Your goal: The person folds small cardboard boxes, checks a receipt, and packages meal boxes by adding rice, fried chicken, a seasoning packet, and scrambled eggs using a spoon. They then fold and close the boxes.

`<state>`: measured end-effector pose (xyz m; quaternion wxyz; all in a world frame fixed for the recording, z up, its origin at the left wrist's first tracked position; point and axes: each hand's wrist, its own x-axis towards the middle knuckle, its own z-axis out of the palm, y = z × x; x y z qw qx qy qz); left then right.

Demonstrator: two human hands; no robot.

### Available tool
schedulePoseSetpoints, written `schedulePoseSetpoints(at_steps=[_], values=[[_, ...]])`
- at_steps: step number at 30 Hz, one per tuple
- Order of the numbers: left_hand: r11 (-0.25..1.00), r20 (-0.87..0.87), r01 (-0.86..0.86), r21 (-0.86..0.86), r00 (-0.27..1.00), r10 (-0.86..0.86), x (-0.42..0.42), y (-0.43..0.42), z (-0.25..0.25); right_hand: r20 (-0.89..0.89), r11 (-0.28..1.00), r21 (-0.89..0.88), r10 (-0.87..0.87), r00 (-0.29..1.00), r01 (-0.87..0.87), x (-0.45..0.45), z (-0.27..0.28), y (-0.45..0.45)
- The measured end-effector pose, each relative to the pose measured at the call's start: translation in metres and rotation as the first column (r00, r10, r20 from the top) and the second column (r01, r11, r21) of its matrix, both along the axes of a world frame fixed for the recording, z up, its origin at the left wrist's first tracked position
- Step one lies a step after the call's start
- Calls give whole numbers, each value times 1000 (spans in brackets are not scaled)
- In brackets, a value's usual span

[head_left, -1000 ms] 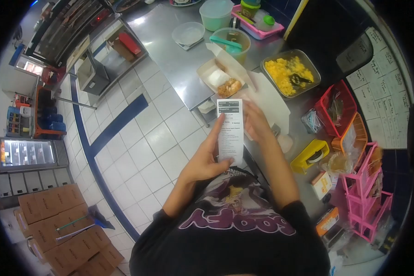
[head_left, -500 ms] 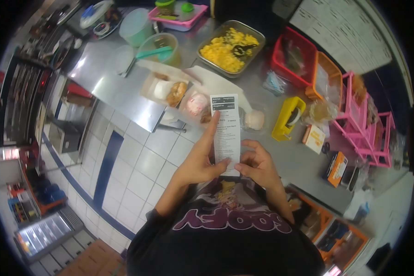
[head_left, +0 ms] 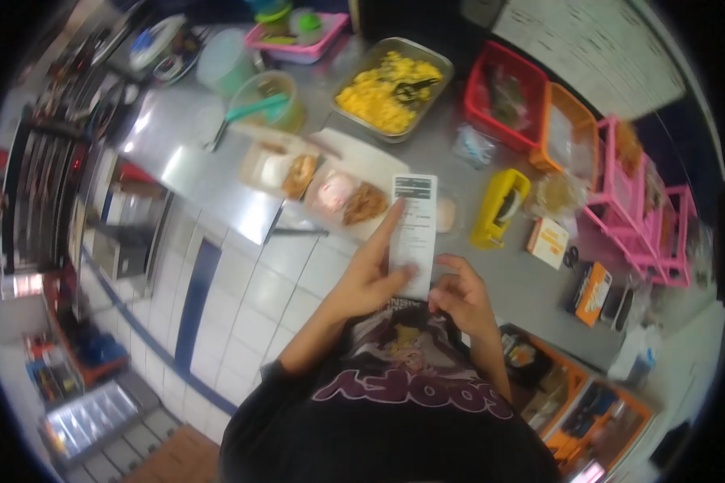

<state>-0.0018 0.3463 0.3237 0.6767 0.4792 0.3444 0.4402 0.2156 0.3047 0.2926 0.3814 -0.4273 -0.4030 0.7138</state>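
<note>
The black printed shirt point(head_left: 403, 402) was nearest, and just beyond it both hands met around a long printed slip point(head_left: 415, 237), upright in front of the chest above the near edge of the steel counter point(head_left: 503, 294).

The left hand point(head_left: 376, 278) had the slip in a pinch: thumb flat across its lower front, forefinger stretched up along its left edge. The right hand point(head_left: 461, 299) sat at the lower right corner, fingers half curled, thumb and forefinger close together — whether they touched the paper I could not tell.

The step in hand looked like holding the slip up to be read, its face towards the wearer; the print was too blurred to make out. Any shift of the paper, I judged, called for a steady left pinch, and for the right fingertips to close squarely on that corner before the left let go.

Past the slip, to the left, stood a carton point(head_left: 362, 153) with brown fried pieces point(head_left: 366, 204) beside a pink-and-white mound point(head_left: 335, 190). To the right were a small white-and-orange box point(head_left: 548, 243) and a yellow tape dispenser point(head_left: 495, 217).

Farther off lay a metal tray of yellow food point(head_left: 374, 101), with a red basket point(head_left: 479, 121) to its right — and a tub with a teal-handled utensil point(head_left: 258, 108) to its left.
</note>
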Motion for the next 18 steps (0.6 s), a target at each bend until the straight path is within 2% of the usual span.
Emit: schedulePoseSetpoints(at_steps=[2,3,4,5,6,8,9,10,11,12,13,15,16,17,18], values=[[975,-292,-180,126,933,210,-2,-1,-13,7,992,-58,116,993,-115,3,-22,4],[965,-310,-229,128,915,259,-7,-6,-18,19,981,-94,174,985,-171,2,-31,11],[933,-328,-352,79,874,357,-16,-11,-22,-10,973,-92,212,977,-212,-1,-38,17],[890,-352,-454,42,827,439,-29,-14,-27,-3,926,-107,364,931,-363,-7,-46,24],[823,-357,-559,96,753,553,-43,-17,-32,5,864,-117,494,869,-491,-18,-53,29],[673,-394,-737,55,604,693,-87,-16,-46,-1,828,-83,556,831,-554,-50,-62,41],[592,-311,-804,59,549,776,-107,-12,-51,27,786,-62,617,786,-615,-67,-66,48],[546,-338,-832,103,487,805,-132,-5,-61,29,788,-64,614,788,-612,-87,-71,54],[514,-360,-841,171,432,827,-164,3,-85,111,775,10,627,771,-632,-112,-81,59],[510,-361,-844,164,430,827,-195,15,-106,196,755,82,628,753,-651,-138,-95,61],[510,-360,-845,161,431,828,-221,27,-126,206,760,84,619,758,-644,-168,-122,60],[563,-376,-820,106,491,786,-264,51,-157,469,870,239,284,836,-430,-232,-173,64],[607,-402,-794,46,541,739,-291,67,-174,361,927,225,207,909,-300,-254,-163,74],[664,-416,-735,137,566,712,-319,84,-202,358,933,239,172,918,-268,-276,-165,83],[735,-554,-626,260,527,644,-344,102,-229,440,939,315,-13,898,-140,-296,-169,89]])
